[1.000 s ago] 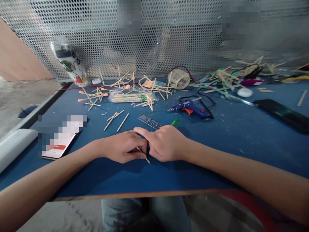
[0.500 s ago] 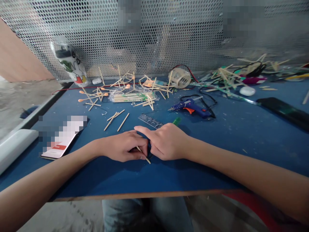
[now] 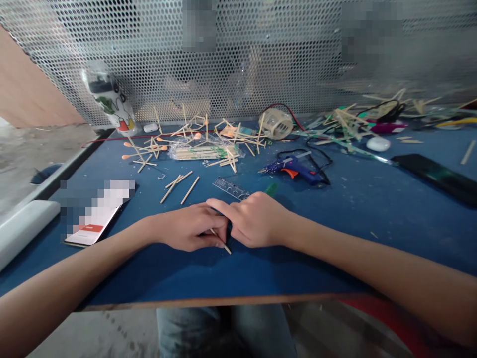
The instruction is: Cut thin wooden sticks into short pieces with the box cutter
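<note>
My left hand [image 3: 190, 227] rests on the blue table [image 3: 354, 214] with its fingers pinched on a thin wooden stick [image 3: 222, 244], whose end pokes out below the thumb. My right hand [image 3: 257, 219] lies against it, fingers curled round a tool with a green end [image 3: 272, 188] that shows behind the knuckles. Its index finger stretches left over the left hand. A clear ruler [image 3: 231, 188] lies just beyond both hands.
A blue glue gun [image 3: 296, 168] with a black cord lies behind the hands. Loose sticks [image 3: 181, 185], a plastic bag of sticks [image 3: 203, 150] and glued stick frames lie further back. A phone [image 3: 97, 214] lies left, a dark phone [image 3: 439, 176] right, a bottle [image 3: 110, 99] against the mesh wall.
Both hands stay pressed together on the stick, with only slight shifts; the camera view moved a little.
</note>
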The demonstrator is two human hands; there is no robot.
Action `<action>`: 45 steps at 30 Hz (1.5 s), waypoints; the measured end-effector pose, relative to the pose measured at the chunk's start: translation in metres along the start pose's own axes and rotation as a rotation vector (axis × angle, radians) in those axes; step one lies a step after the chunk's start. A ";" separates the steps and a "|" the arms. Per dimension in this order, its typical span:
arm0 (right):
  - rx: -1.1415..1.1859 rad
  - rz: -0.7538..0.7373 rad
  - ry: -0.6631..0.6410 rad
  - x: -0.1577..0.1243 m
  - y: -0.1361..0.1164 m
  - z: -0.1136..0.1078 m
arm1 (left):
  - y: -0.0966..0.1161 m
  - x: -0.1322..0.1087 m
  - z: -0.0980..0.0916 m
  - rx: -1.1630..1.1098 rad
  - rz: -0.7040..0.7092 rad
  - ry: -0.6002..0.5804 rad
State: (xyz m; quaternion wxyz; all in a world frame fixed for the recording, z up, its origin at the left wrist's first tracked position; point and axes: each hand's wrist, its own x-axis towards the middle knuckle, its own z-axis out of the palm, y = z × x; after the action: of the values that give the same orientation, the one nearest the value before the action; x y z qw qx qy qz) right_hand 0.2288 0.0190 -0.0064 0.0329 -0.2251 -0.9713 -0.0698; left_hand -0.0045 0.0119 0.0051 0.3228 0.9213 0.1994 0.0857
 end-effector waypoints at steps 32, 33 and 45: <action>0.080 0.022 0.111 0.000 0.005 0.004 | 0.001 0.000 0.001 -0.011 0.013 0.004; 0.079 0.017 0.108 0.000 0.005 0.004 | 0.001 0.000 0.000 -0.011 0.010 0.003; 0.027 -0.061 0.044 0.000 0.001 0.009 | 0.001 -0.001 0.001 0.015 0.015 0.001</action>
State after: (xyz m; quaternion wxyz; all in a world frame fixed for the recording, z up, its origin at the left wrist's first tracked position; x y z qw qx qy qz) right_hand 0.2294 0.0211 -0.0149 0.0551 -0.1931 -0.9776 -0.0624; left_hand -0.0045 0.0106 0.0050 0.3152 0.9250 0.1934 0.0873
